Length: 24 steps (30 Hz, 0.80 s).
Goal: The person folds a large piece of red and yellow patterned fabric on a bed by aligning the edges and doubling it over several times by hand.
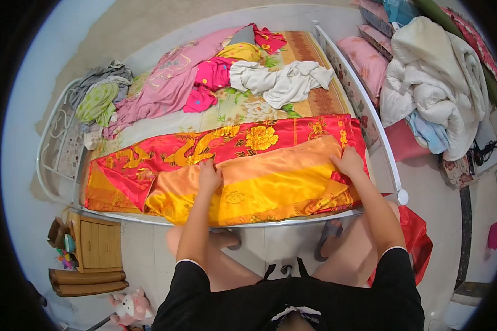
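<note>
A red and gold satin quilt cover (261,137) with dragon and flower patterns lies along the near side of the bed. Its near part is folded over, showing a yellow and orange face (269,182). My left hand (210,176) has its fingers curled on the upper edge of that folded layer, left of the middle. At the right end of the same layer, my right hand (350,161) grips the satin near the corner. The fingertips of both hands are partly hidden. A red triangle of cloth is turned over at the left end.
The bed's white metal frame (370,103) rises on the right. Behind the satin lie white cloth (288,80), a pink blanket (170,82) and crumpled clothes (101,93). A white quilt (430,78) is piled at right. A wooden cabinet (100,244) stands at lower left.
</note>
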Each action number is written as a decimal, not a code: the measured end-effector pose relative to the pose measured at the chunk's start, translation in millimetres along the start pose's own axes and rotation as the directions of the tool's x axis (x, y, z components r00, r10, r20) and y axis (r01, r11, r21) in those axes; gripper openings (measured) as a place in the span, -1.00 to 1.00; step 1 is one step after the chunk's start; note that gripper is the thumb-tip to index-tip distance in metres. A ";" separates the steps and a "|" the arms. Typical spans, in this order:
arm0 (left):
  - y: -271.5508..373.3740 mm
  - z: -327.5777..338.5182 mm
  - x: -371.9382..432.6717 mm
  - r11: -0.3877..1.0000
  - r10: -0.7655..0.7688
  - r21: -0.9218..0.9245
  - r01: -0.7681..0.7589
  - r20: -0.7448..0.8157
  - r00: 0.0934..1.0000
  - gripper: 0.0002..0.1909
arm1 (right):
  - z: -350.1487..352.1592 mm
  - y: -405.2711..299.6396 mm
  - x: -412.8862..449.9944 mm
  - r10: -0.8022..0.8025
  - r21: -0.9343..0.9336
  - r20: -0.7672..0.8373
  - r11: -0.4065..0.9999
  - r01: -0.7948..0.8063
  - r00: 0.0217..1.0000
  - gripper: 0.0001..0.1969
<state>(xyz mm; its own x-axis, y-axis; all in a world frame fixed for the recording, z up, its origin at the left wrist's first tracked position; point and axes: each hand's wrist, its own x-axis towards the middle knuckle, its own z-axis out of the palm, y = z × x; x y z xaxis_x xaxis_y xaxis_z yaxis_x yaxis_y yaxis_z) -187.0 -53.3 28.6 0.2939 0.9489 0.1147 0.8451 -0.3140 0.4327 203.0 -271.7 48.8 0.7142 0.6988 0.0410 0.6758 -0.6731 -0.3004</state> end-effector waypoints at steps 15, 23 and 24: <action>68.6 -1.8 113.5 0.977 0.197 -0.011 -0.214 -0.343 0.918 -0.78 | -1.2 23.8 91.4 0.186 0.876 -0.118 0.482 0.013 0.975 -0.82; 136.6 54.6 -28.4 0.872 0.487 -0.034 -0.488 -0.014 0.873 -0.39 | 0.4 47.1 84.5 0.048 0.400 0.170 0.909 -0.114 0.984 -0.54; 147.6 51.0 -53.2 0.848 0.530 -0.077 -0.525 0.061 0.846 -0.38 | -0.7 52.8 82.5 0.057 0.318 0.207 0.940 -0.123 0.977 -0.57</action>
<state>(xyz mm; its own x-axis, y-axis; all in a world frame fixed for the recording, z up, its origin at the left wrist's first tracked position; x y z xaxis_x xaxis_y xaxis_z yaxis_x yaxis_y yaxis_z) -55.2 -151.6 40.8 0.7235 0.6347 0.2715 0.5275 -0.7619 0.3757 297.7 -249.7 36.9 0.6986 0.6940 -0.1743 0.4898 -0.6413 -0.5906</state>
